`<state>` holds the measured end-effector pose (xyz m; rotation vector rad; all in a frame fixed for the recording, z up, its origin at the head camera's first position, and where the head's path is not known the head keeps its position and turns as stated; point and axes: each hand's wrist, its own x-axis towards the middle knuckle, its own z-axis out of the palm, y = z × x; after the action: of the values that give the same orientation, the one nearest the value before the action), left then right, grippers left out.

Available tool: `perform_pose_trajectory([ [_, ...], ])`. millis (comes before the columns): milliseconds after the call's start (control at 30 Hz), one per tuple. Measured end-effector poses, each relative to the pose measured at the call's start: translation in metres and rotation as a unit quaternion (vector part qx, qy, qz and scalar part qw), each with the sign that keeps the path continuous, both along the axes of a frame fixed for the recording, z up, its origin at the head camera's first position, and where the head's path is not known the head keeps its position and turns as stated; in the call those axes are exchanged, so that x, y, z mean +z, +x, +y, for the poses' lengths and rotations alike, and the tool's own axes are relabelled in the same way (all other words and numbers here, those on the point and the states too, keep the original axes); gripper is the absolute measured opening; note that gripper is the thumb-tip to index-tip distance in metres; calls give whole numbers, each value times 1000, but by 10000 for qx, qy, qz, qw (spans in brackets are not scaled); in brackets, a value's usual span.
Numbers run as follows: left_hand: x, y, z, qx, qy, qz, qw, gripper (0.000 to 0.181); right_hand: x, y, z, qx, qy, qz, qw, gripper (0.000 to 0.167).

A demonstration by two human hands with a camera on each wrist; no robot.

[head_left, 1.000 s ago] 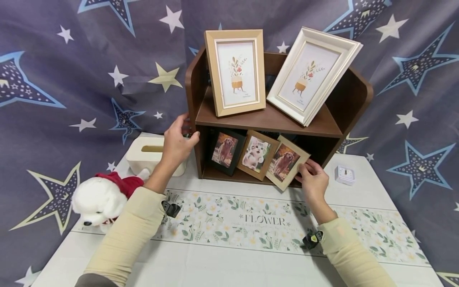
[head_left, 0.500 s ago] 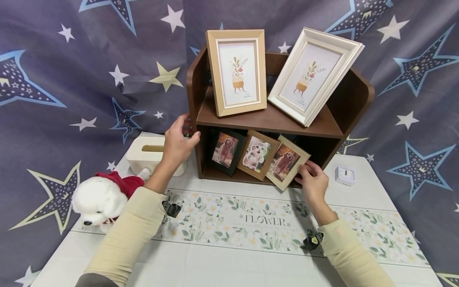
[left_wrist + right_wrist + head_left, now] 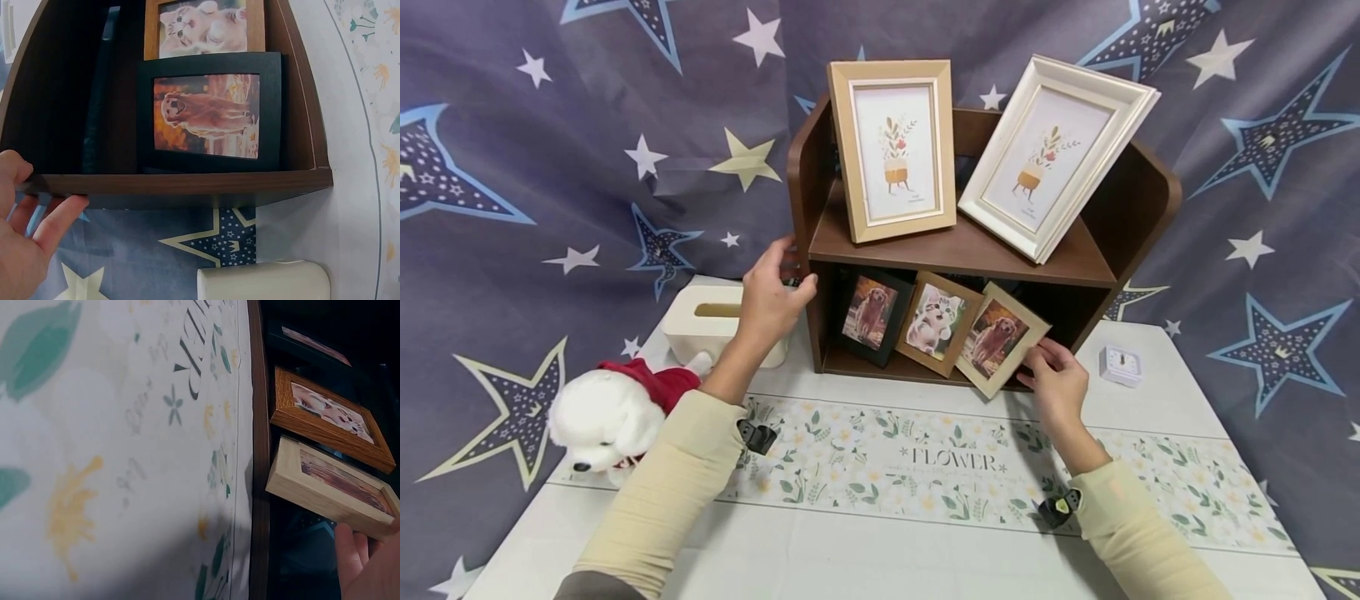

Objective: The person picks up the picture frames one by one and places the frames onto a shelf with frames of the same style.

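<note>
With thumb and fingers on either side of its left panel, my left hand grips the dark brown shelf. My right hand holds the right edge of a light wood picture frame with a dog photo. That frame leans to the left in the lower compartment, its bottom corner over the front edge. Beside it stand a brown picture frame with a kitten photo and a black picture frame with a dog photo. In the right wrist view my fingers touch the light frame's side.
On the upper level stand a tan picture frame and a tilted white picture frame. A cream tissue box and a white plush dog are at left. A small clock lies right. A floral runner crosses the table.
Almost nothing differs. My right wrist has shifted slightly to the right, and both hands keep their holds.
</note>
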<state>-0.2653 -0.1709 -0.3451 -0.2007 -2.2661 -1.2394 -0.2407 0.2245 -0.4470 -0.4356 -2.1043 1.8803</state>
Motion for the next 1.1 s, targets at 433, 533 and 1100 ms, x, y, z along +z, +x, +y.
perform_pose_trajectory([
  [433, 0, 1, 0, -56, -4, -64, 10000, 57, 3, -3, -3, 2, 197, -18, 9998, 37],
  [533, 0, 0, 0, -49, -6, -66, 10000, 57, 3, -3, -3, 5, 176, -56, 9998, 37],
  [1100, 0, 0, -1, -54, 6, -106, 9999, 57, 6, -1, -2, -2, 303, -13, 9995, 34],
])
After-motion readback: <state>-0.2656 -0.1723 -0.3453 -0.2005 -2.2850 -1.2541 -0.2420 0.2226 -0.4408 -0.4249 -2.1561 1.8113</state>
